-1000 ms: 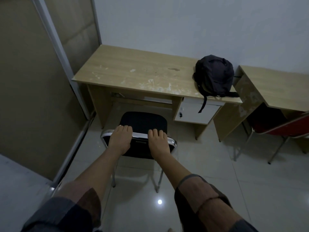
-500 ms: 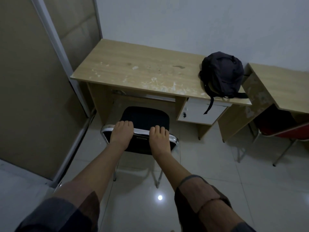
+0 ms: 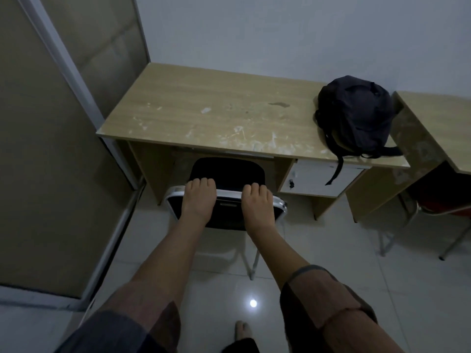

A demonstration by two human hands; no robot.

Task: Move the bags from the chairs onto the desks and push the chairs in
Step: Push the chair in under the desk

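— Where are the hands?

— Both sit on top of the chair back. The left hand is towards the left end of the chrome rail, the right hand towards the right end, with a gap of rail between them. On each, the fingers are curled over the front edge of the rail, gripping it, and the back of the hand faces up.

— And the chair itself?

— Black seat, black back pad, chrome frame. The front of the seat is under the edge of the worktop, in the opening between the left side panel and the drawer unit. The back and rear legs are out on the tiled floor.

— Any bag on it?

— No. The dark backpack stands at the right end of that worktop, near the wall, with one strap hanging over the front edge across the white drawer front.

— What else is around?

— A second worktop butts up just to the right of the backpack. Beneath it there is a red chair with metal legs, partly tucked under; whether anything sits on it I cannot tell. On the left runs a beige partition with a pale frame. A bare foot shows on the floor at the bottom, near a small bright reflection.
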